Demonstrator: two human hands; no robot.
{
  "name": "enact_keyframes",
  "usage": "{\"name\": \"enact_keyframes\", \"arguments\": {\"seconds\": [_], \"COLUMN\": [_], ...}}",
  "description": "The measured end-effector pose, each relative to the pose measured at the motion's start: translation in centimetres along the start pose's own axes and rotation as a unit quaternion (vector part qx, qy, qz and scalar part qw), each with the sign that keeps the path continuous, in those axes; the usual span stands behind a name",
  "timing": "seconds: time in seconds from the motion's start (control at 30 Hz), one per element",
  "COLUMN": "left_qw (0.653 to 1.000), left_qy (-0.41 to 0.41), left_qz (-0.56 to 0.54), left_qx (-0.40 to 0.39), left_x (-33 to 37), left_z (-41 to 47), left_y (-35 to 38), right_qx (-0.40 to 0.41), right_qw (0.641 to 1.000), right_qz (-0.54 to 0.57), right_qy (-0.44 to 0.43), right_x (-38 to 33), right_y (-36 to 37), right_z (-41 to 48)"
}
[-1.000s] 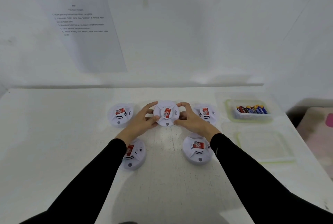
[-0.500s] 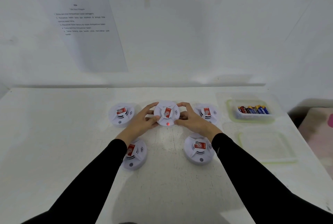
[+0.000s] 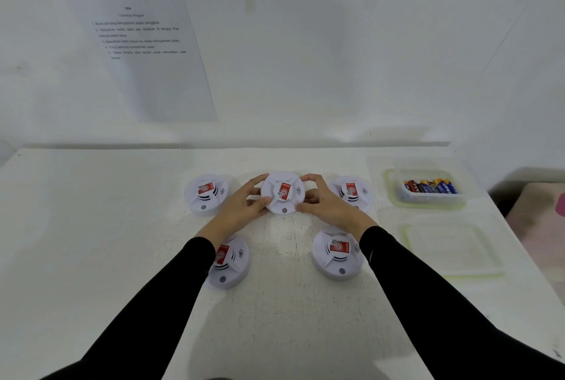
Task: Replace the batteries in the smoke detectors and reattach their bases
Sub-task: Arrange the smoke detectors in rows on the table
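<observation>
At the back middle of the white worktop [image 3: 91, 257], between both hands: round white plastic smoke detector with a red label [image 3: 283, 193], face up, resting on the surface. Half a second ago a red light glowing at its small front button; now dark, plain grey again. A second ago dark too, so one brief flash. Probably a sign of live batteries inside and a base already seated, though hard to be sure from above. Hands and detector otherwise unmoved across all three frames.

Left hand [image 3: 244, 205] cupped against the detector's left rim, thumb low at the front edge, forefinger curled round the back; fingers [image 3: 258, 179] moderately spread and touching the plastic. Right hand [image 3: 324, 204] mirrored on the right rim, fingers [image 3: 308, 178] hooked over the far edge, thumb pressed near the front. Both clamped on the same detector, neither lifting it as far as can be told.

Four more round white detectors [image 3: 206, 194] around it: two flanking in the back row, two nearer, partly under the black sleeves. Off to the right, well apart, a clear plastic tub of mixed batteries [image 3: 429, 187], and nearer, a second clear container [image 3: 452, 245], apparently without contents.
</observation>
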State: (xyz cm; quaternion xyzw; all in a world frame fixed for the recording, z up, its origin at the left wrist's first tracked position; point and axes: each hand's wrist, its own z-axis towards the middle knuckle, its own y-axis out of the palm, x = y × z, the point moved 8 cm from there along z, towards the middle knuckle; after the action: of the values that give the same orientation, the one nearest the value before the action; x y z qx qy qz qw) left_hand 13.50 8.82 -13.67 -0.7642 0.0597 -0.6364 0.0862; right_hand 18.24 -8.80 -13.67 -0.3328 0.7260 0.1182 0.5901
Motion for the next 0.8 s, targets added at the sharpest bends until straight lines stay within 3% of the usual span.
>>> {"name": "enact_keyframes", "arguments": {"seconds": [0.8], "left_qw": [1.0], "left_qy": [0.001], "left_qz": [-0.011], "left_qx": [0.0], "left_x": [0.46], "left_z": [-0.41], "left_y": [0.21], "right_qx": [-0.002], "right_qw": [1.0], "right_qz": [0.008], "right_qy": [0.001], "right_x": [-0.19], "right_y": [-0.02], "right_z": [-0.23]}}
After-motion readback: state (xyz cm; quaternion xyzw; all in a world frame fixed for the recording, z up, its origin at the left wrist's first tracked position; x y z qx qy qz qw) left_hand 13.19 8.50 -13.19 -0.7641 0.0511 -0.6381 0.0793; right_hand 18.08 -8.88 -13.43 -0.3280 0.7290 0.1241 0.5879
